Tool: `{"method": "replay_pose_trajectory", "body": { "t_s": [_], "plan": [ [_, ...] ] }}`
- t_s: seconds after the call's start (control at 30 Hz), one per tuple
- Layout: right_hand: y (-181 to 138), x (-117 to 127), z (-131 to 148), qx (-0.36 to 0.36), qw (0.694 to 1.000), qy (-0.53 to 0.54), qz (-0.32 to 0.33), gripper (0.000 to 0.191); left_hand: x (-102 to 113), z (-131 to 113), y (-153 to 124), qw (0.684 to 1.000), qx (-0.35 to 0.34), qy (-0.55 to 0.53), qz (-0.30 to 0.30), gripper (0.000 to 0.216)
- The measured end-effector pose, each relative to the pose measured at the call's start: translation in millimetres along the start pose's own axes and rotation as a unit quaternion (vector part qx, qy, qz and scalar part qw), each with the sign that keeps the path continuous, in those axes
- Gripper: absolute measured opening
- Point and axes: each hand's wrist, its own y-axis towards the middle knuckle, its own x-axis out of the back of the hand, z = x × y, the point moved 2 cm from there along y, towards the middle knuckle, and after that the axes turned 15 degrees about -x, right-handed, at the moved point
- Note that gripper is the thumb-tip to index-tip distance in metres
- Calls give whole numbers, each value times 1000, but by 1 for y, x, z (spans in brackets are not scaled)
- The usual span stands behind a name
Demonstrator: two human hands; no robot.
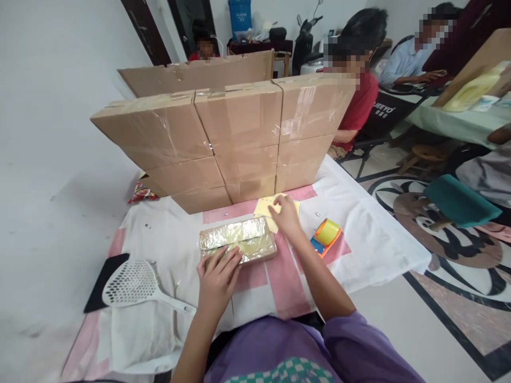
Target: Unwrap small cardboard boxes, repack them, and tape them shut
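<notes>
A box wrapped in shiny gold-coloured paper or film [259, 247] lies on the cloth-covered table. My left hand [219, 268] rests on its near left side, fingers stretched out over the wrapping. Just beyond the box's right end, my right hand [286, 217] is over a pale yellow sheet of paper [263, 206], its fingers bent inward and drawn together. What those fingertips hold, if anything, is too small to make out. To the right of my right forearm sits a tape dispenser [329, 244] in orange and blue with a yellowish roll.
Taped cardboard boxes [247, 127] form a wall along the table's back. A white perforated flyswatter [133, 284] lies at left over a dark flat item [104, 282]. A red snack packet [142, 192] is near the boxes. Several people sit beyond; a teal stool [463, 202] stands right.
</notes>
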Motion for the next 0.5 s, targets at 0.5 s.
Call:
{"method": "replay_pose_trajectory", "body": {
  "t_s": [0.5],
  "plan": [
    [88, 97, -156, -49, 979, -100, 170, 12, 10, -8, -58, 994, -92, 50, -25, 34]
  ]
}}
